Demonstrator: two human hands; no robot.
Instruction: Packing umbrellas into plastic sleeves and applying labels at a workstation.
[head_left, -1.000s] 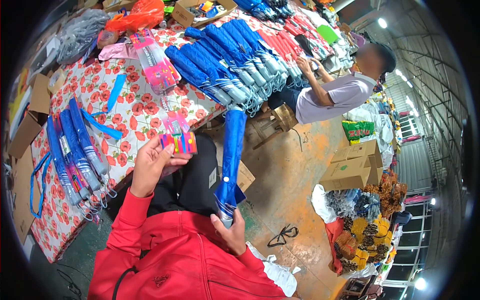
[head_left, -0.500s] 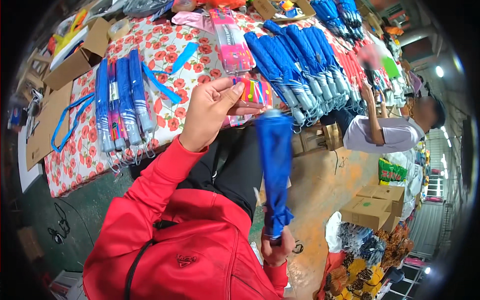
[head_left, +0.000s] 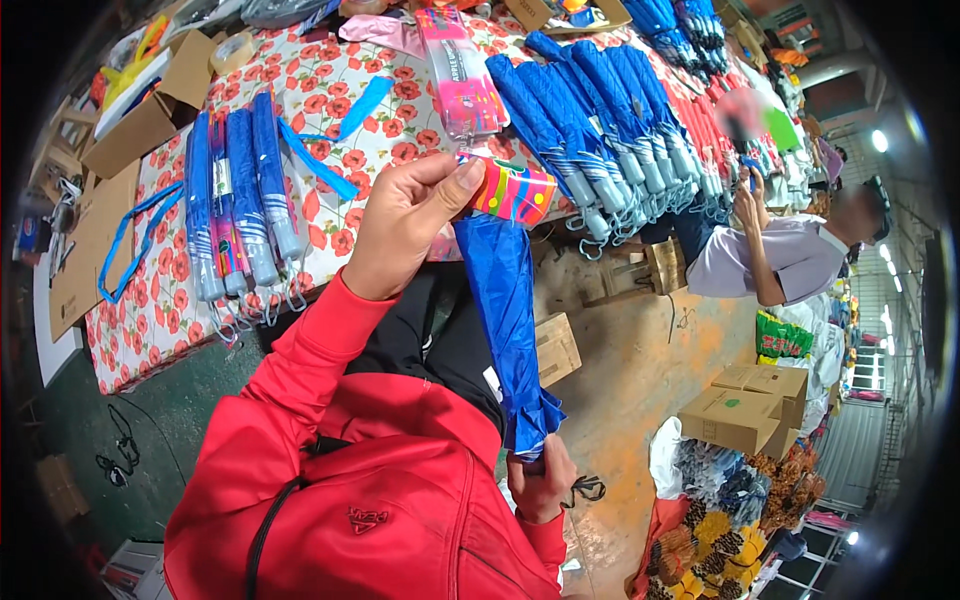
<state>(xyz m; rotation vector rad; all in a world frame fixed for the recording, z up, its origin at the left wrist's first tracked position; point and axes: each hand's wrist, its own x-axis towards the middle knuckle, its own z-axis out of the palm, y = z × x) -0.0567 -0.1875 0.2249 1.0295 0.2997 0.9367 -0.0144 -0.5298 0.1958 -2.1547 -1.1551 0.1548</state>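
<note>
Pinched between thumb and fingers, a multicoloured printed sleeve (head_left: 518,190) is in my left hand (head_left: 415,215), above the near edge of the table. Below it slants a folded blue umbrella (head_left: 500,320). Its far tip meets the sleeve; I cannot tell how far inside it sits. My right hand (head_left: 541,482) grips the umbrella's dark handle end, low by my red jacket, with a black cord loop beside it. A flat stack of pink printed sleeves (head_left: 463,85) lies on the table just beyond my left hand.
A poppy-patterned cloth covers the table (head_left: 335,130). Several blue umbrellas (head_left: 240,190) lie at left beside a blue strap (head_left: 345,125); a larger row of umbrellas (head_left: 600,125) lies at right. A co-worker (head_left: 765,245) works farther right. Cartons (head_left: 735,415) stand on the floor.
The umbrella's upper end has swung left, from right of the sleeve to right under it. My right hand has shifted slightly left, while my left hand keeps its pinch on the sleeve.
</note>
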